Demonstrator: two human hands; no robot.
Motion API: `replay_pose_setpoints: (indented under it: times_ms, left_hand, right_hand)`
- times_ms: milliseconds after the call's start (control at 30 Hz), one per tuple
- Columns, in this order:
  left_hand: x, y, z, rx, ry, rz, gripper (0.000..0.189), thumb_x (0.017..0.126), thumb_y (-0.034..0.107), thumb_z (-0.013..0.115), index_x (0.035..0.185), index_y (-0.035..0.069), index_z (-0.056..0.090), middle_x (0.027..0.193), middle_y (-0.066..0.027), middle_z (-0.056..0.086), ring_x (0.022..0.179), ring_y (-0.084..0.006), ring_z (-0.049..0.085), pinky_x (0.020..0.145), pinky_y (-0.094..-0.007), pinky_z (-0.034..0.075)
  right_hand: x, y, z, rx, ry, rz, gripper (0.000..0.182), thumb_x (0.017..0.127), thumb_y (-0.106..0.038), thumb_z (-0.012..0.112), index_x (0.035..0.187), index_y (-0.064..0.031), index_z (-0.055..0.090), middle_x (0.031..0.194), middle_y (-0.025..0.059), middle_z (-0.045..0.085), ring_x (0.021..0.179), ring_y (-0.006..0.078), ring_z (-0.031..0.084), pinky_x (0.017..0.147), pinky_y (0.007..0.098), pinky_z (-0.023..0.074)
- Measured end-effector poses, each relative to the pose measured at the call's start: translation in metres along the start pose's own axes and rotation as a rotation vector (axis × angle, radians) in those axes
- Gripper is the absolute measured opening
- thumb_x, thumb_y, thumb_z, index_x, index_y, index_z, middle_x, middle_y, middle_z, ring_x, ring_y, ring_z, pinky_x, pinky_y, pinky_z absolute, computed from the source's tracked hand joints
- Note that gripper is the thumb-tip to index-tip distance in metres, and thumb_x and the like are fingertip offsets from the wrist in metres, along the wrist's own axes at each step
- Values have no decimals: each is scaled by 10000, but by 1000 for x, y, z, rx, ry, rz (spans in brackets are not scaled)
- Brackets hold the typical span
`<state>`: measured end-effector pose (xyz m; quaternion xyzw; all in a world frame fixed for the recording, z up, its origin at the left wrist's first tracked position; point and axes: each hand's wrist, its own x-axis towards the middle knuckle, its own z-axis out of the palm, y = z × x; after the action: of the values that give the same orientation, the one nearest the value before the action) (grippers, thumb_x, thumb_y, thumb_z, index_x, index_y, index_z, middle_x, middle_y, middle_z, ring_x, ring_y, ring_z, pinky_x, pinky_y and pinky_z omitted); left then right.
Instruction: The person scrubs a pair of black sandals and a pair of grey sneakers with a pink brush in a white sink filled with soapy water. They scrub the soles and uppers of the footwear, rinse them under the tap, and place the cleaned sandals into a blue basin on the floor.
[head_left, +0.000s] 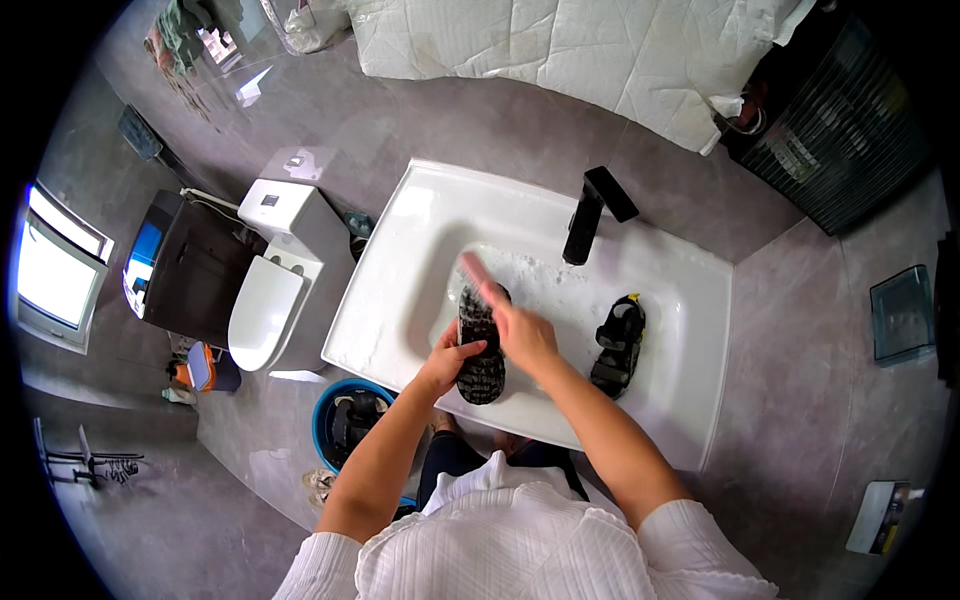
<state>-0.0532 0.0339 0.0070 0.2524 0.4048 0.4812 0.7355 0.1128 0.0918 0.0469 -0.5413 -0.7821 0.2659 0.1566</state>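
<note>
My left hand (452, 358) holds a black sandal (481, 375) sole up over the near edge of a white sink (375, 330), with the thumb across the sole. In my right hand (527, 336) is a pink scrubbing brush (482, 279), its head over the upper end of the sole and blurred. White suds are on the sole's tread. To the right, a second black sandal with straps and a yellow tab (621, 345) lies in the basin. Foamy water (525, 266) covers part of the basin's bottom.
A black faucet (591, 217) stands at the sink's far side. On the floor at the left, a blue tub (319, 427) holds dark footwear, with light shoes (319, 484) beside it. A white toilet (270, 307) is further left. White quilted sheeting (525, 45) hangs beyond the sink.
</note>
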Motion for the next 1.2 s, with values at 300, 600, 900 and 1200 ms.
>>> replay_pose_setpoints:
  times_ms: [300, 600, 900, 1200]
  left_hand:
    - [-2, -5, -3, -8, 112, 13, 527, 858, 11, 619, 1353, 86, 452, 1184, -97, 628, 1071, -242, 634, 912, -392, 530]
    - [-8, -6, -6, -56, 58, 50, 501, 881, 21, 616, 1346, 97, 446, 1158, -97, 643, 1023, -228, 660, 855, -392, 566]
    - [-6, 0, 1, -66, 29, 26, 490, 878, 27, 616, 1338, 87, 458, 1161, -95, 646, 1020, -230, 660, 866, -383, 558]
    - [-7, -3, -7, -89, 10, 3, 532, 863, 17, 637, 1357, 92, 456, 1176, -78, 638, 1049, -213, 641, 879, -373, 548]
  right_hand:
    - [-51, -3, -17, -52, -128, -231, 534, 955, -271, 540, 1430, -462, 390, 769, 187, 677, 692, 403, 666, 633, 512, 546]
    - [-50, 10, -10, -8, -79, -98, 506, 971, -239, 503, 1461, -319, 409, 818, 183, 689, 729, 373, 672, 657, 490, 530]
    - [-9, 35, 5, 24, 36, 39, 486, 997, -249, 463, 1468, -340, 390, 807, 201, 674, 718, 396, 652, 647, 492, 511]
    - [-46, 27, -9, 4, -82, -23, 554, 961, -214, 507, 1462, -411, 371, 854, 164, 695, 740, 368, 676, 657, 483, 538]
